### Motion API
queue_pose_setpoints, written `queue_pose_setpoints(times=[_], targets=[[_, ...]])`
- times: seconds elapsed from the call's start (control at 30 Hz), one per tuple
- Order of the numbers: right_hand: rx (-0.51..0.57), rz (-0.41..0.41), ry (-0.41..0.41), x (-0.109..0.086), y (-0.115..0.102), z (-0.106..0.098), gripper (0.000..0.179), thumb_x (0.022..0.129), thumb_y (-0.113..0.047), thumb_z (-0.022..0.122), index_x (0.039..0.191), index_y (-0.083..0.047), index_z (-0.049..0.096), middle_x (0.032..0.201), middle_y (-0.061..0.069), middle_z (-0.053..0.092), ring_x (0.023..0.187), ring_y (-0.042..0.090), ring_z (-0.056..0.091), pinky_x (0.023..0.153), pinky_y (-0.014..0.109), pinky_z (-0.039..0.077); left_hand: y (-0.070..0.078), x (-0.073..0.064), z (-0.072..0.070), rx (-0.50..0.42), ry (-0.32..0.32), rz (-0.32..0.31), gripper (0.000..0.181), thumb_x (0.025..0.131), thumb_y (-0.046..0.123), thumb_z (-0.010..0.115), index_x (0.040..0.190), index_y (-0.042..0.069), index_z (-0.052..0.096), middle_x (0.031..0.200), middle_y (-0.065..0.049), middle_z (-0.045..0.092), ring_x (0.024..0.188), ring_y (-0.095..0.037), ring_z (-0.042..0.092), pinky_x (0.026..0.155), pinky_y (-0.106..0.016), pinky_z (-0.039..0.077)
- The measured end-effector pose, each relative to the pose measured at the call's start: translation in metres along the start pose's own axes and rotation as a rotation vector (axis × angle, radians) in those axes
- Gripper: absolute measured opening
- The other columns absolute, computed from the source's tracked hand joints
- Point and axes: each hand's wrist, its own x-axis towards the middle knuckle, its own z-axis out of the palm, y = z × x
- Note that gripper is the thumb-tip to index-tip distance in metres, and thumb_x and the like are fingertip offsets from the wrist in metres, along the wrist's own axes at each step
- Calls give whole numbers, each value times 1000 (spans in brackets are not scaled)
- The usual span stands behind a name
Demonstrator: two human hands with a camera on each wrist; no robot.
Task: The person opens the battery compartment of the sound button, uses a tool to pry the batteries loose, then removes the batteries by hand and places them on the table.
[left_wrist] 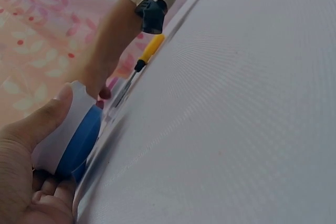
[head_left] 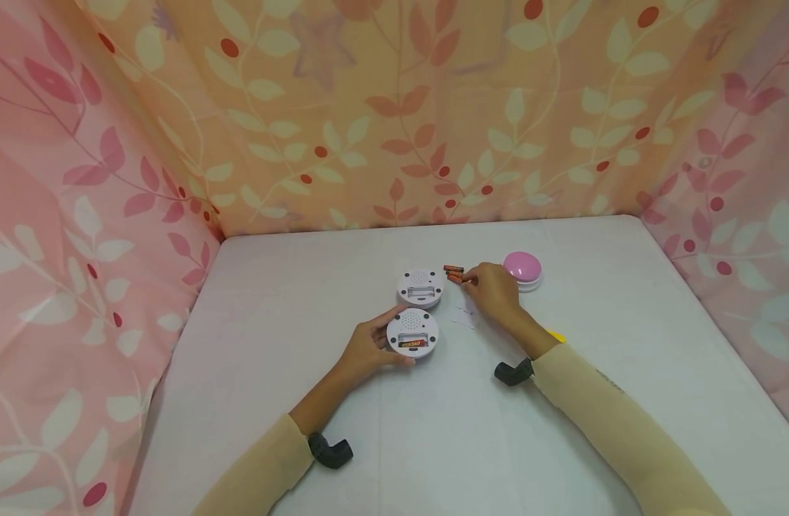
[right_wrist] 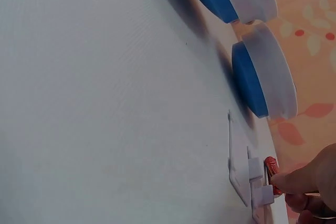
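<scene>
My left hand (head_left: 365, 351) grips the side of a round white device (head_left: 412, 323) that is turned underside up. One battery (head_left: 412, 343) lies in its open compartment, beside a bare slot. In the left wrist view the device (left_wrist: 58, 142) shows a blue part (left_wrist: 81, 140) facing the table. A second such device (head_left: 421, 280), its battery compartment open, sits just behind the first. At the back, my right hand (head_left: 495, 290) pinches a small red battery (right_wrist: 273, 174) between thumb and finger. Another battery (head_left: 453, 268) lies against its fingertips' side.
Thin white battery covers (head_left: 465, 316) lie in front of the right hand. Behind that hand stands a pink-topped round button (head_left: 523, 268). A screwdriver with a yellow handle (left_wrist: 152, 48) lies partly hidden under the right forearm. Floral curtains (head_left: 394, 115) border the white table (head_left: 291, 287).
</scene>
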Motion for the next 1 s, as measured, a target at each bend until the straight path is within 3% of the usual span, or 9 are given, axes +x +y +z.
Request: queue_pose_setpoints(times=[0.3, 0.43, 0.67, 1.0], targets=[[-5, 22, 1, 1, 3, 5, 16, 92, -12, 75, 106, -7, 80, 92, 10, 73, 86, 27, 62, 71, 39, 50, -1, 1, 0, -14, -14, 0, 100, 66, 13, 97, 153, 24, 48, 156, 11, 44, 140, -12, 47, 110, -23, 40], [-8, 22, 4, 2, 4, 4, 19, 93, -12, 74, 110, -6, 79, 86, 10, 71, 78, 25, 60, 64, 36, 48, 0, 1, 0, -23, -20, 3, 100, 67, 12, 96, 153, 21, 48, 156, 8, 44, 140, -14, 47, 111, -25, 40], [0, 26, 17, -1, -1, -7, 22, 91, -11, 76, 112, -5, 78, 78, 7, 66, 72, 24, 55, 61, 34, 45, 5, 1, 0, -32, -18, -5, 100, 66, 12, 96, 153, 22, 48, 156, 7, 46, 139, -15, 48, 109, -25, 42], [10, -2, 9, -20, -12, -23, 21, 89, -16, 79, 109, -9, 79, 85, 4, 69, 72, 22, 54, 59, 33, 44, 4, 1, 1, -5, -8, -57, 101, 66, 4, 95, 154, 24, 47, 158, 6, 42, 142, -16, 44, 112, -28, 38]])
